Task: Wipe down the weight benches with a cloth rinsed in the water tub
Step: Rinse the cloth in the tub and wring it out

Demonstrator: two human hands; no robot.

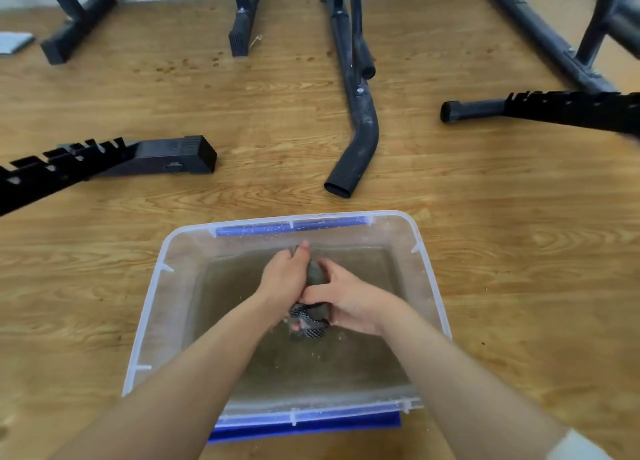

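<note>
Both forearms reach over the tub (145, 321). Left hand (282, 279) and right hand (346, 300) grip a dark, wet, bunched cloth (311, 315) above murky water.

Was bright and evenly lit by soft, diffuse light, source not told. Threw only faint, soft-edged shadows beside the black frame legs (353, 154) on the wooden floor (104, 286). Caught small pale glints on the wet rim of the water tub (424, 286). Bowed straight lines outward toward the edges, wide-angle fashion. Smeared the far-right bench frame (623, 19) with motion blur; held the near middle fairly sharp, if slightly soft and compressed overall.
</note>
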